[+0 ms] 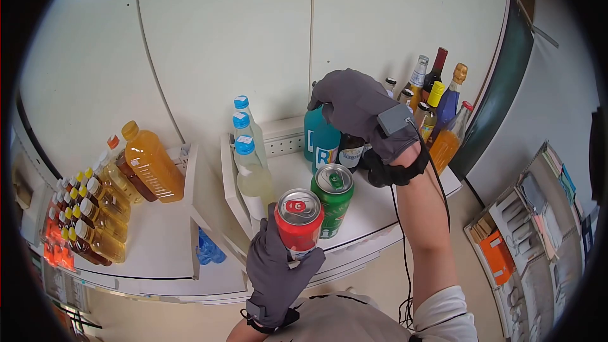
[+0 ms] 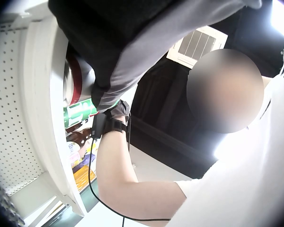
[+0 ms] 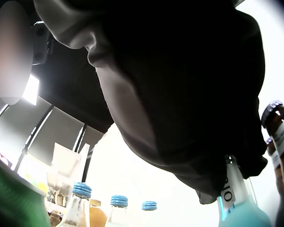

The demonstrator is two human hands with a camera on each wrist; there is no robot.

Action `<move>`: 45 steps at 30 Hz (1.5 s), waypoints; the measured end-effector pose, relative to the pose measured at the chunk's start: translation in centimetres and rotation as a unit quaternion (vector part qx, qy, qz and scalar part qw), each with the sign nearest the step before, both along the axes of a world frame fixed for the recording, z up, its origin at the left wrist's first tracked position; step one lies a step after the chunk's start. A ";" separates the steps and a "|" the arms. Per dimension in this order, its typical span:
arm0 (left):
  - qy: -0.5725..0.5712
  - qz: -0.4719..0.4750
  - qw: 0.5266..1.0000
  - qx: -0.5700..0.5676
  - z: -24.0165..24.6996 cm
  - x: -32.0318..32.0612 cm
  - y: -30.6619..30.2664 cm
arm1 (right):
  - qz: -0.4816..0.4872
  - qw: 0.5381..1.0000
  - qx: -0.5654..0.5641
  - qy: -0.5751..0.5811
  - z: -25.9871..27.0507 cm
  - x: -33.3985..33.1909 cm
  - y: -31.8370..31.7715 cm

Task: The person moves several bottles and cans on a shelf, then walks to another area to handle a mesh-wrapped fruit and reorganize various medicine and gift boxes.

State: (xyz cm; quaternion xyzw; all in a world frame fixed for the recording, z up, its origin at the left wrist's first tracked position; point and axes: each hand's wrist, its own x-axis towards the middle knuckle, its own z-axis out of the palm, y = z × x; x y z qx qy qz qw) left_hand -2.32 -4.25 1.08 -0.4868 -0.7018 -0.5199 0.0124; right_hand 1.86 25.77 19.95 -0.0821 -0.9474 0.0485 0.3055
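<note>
Red can (image 1: 299,225): upright or nearly so, near the front edge of the shelf (image 1: 377,209), just beside the green can (image 1: 332,202); can't tell if its base is lifted. L hand (image 1: 278,269) grips it low, fingers curled round the left side, thumb round the front. Prob. light to mod. wt. if full, thin metal wall, stiff when sealed but dentable; smooth, so maybe slippery vs. cloth. Best hold: mid-body, even squeeze, clear of the tab.

Teal bottle (image 1: 326,145): one of two side by side, mid-shelf, toward the back edge. R hand (image 1: 358,101) is curled over the pair from above, closed round the narrow neck of one; which one, can't tell. Prob. glass, so heavier, rigid, breakable; neck OK for a lift, body + base support safer. Smooth, rounded shoulders, white lettering.

Mat'ls further out: green can = painted metal cyl., silver rim, green tab. Blue-capped bottles (image 1: 255,183), clear w/ pale contents, ridged caps, stand in a row by the left edge. Behind, perforated panel (image 1: 278,147), flat + hard. Dark bottle (image 1: 350,152) w/ white label just R of the teal pair; orange bottle (image 1: 446,151), tapered, tilted in view, nr. the right end.
</note>
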 end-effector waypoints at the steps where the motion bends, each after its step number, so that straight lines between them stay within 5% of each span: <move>1: -0.017 0.003 1.000 -0.006 0.1 0.1 0.0 | 0.000 1.000 0.002 0.001 0.2 -0.2 0.2; 12: -0.020 0.006 1.000 -0.007 0.7 0.4 -0.1 | 0.004 0.999 0.034 0.015 0.9 -1.6 0.4; 20: -0.035 -0.012 0.999 -0.001 1.1 0.5 -0.1 | 0.029 0.994 0.051 0.092 2.4 4.1 -0.7; 24: -0.078 -0.021 0.997 -0.019 2.0 0.7 -0.4 | 0.100 0.992 -0.063 0.035 3.4 8.1 -2.4; 27: -0.066 -0.020 0.998 0.006 2.8 0.6 -0.8 | 0.107 0.955 -0.251 -0.114 3.3 10.7 -3.6; 31: -0.058 -0.003 0.998 0.031 2.8 0.1 -2.3 | 0.200 0.952 -0.208 -0.098 -0.4 11.0 -2.0; 35: 0.085 0.069 0.990 0.094 1.9 -1.1 -4.1 | 0.180 0.946 -0.224 -0.147 -3.1 10.0 -2.7; 39: -0.106 0.071 0.962 0.241 2.8 -0.9 -2.6 | 0.201 0.918 -0.336 -0.061 -7.8 9.5 -3.1; 43: -0.051 0.052 0.993 0.093 3.5 0.9 -1.3 | 0.250 0.847 -0.466 -0.055 -11.9 8.3 -3.8; 45: -0.167 0.002 0.986 0.000 4.4 1.9 -0.6 | 0.231 0.853 -0.460 -0.088 -11.4 8.6 -4.6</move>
